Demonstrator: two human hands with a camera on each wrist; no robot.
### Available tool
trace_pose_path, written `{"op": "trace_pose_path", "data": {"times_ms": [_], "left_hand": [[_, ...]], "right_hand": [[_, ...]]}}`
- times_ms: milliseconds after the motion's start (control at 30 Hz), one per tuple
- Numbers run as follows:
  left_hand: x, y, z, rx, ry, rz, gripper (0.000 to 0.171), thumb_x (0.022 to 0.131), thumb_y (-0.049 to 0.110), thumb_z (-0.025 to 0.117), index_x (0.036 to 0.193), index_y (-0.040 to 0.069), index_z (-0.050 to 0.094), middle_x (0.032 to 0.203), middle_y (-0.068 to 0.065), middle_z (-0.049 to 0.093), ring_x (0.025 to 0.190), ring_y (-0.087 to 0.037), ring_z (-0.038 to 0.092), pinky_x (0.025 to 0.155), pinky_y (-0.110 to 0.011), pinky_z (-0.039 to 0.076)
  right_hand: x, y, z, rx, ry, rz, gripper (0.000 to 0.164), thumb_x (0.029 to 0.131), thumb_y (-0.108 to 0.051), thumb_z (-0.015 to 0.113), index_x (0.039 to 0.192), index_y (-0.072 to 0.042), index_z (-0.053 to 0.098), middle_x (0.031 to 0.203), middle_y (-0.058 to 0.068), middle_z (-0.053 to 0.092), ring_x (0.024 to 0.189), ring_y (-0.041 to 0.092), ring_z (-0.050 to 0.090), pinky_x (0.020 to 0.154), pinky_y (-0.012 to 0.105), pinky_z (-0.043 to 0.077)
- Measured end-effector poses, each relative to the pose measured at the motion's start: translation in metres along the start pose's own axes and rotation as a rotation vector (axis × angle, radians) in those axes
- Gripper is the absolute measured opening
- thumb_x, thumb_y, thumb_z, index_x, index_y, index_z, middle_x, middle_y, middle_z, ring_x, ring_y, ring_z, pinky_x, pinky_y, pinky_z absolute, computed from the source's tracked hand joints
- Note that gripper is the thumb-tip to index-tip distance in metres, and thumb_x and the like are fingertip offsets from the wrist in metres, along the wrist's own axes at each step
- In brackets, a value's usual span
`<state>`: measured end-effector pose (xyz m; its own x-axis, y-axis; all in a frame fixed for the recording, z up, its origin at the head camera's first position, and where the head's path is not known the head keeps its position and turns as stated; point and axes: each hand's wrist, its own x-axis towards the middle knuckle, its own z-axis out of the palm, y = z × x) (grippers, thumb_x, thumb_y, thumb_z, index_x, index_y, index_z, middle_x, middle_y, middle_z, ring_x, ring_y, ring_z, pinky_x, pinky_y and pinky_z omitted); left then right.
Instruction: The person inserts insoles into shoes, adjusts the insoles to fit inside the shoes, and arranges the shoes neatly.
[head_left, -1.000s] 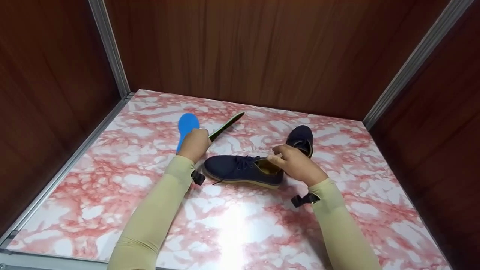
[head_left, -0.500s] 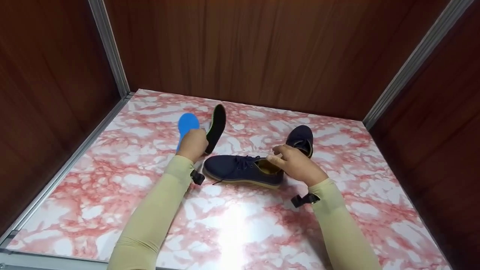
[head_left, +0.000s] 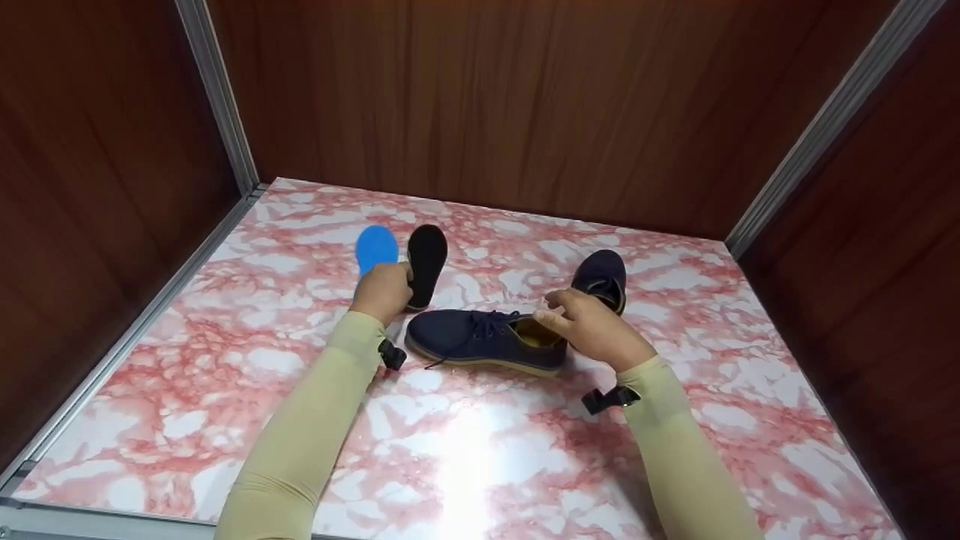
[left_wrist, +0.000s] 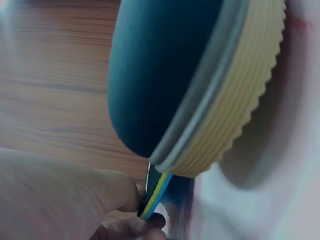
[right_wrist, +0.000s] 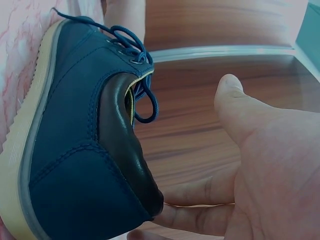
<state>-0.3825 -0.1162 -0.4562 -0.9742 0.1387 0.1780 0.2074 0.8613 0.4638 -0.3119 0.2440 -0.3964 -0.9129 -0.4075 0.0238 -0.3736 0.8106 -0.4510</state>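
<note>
My left hand [head_left: 382, 291] pinches the near left side of an insole [head_left: 427, 259], whose black face is turned up. Its yellow and blue layered edge shows between thumb and fingers in the left wrist view. Just left of it lies a blue insole [head_left: 376, 246], partly hidden by the hand. A navy lace-up shoe [head_left: 450, 336] stands sideways between my hands, toe to the left. At its heel is my right hand [head_left: 600, 330], thumb held apart, fingers extended to the padded collar [right_wrist: 127, 155] in the right wrist view.
The other navy shoe [head_left: 600, 271] stands behind my right hand, toe pointing away. Everything rests on a red-and-white marbled tabletop [head_left: 225, 375]. Dark wood panels [head_left: 480, 97] with metal corner posts [head_left: 217, 97] enclose it at the back and sides.
The black-faced insole has swung from pointing right to pointing away from me, turned its black face up, and lowered beside the blue one. My right hand and the shoes stay put.
</note>
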Motion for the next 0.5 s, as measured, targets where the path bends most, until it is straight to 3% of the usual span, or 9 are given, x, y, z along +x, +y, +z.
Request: {"op": "trace_pose_path", "data": {"times_ms": [167,400,500], "left_hand": [[0.0001,0.0011,0.0013,0.025,0.013,-0.016,0.011,0.094,0.006,0.066,0.101,0.003,0.073,0.104,-0.021,0.081,0.1,-0.044,0.078,0.089,-0.061,0.06],[-0.0007,0.0068,0.0051,0.079,-0.104,0.092,0.033,0.099,0.004,0.063,0.125,0.013,0.081,0.129,-0.017,0.078,0.122,-0.042,0.073,0.101,-0.059,0.06],[-0.0024,0.0097,0.0042,0.11,-0.105,0.104,0.024,0.1,0.003,0.062,0.11,0.011,0.082,0.116,-0.014,0.082,0.109,-0.038,0.076,0.094,-0.055,0.062]], "right_hand": [[0.0001,-0.0004,0.0,0.0,0.0,0.006,0.066,0.111,-0.055,0.057,0.152,-0.003,0.06,0.148,0.023,0.067,0.137,0.039,0.066,0.119,0.058,0.049],[-0.0002,-0.0002,-0.0005,0.003,-0.001,0.007,0.065,0.111,-0.054,0.057,0.151,-0.002,0.061,0.147,0.023,0.067,0.136,0.039,0.067,0.118,0.059,0.05],[0.0001,0.0004,-0.0005,0.001,-0.004,0.007,0.066,0.111,-0.055,0.057,0.151,-0.003,0.061,0.148,0.022,0.067,0.136,0.039,0.066,0.118,0.059,0.05]]}}
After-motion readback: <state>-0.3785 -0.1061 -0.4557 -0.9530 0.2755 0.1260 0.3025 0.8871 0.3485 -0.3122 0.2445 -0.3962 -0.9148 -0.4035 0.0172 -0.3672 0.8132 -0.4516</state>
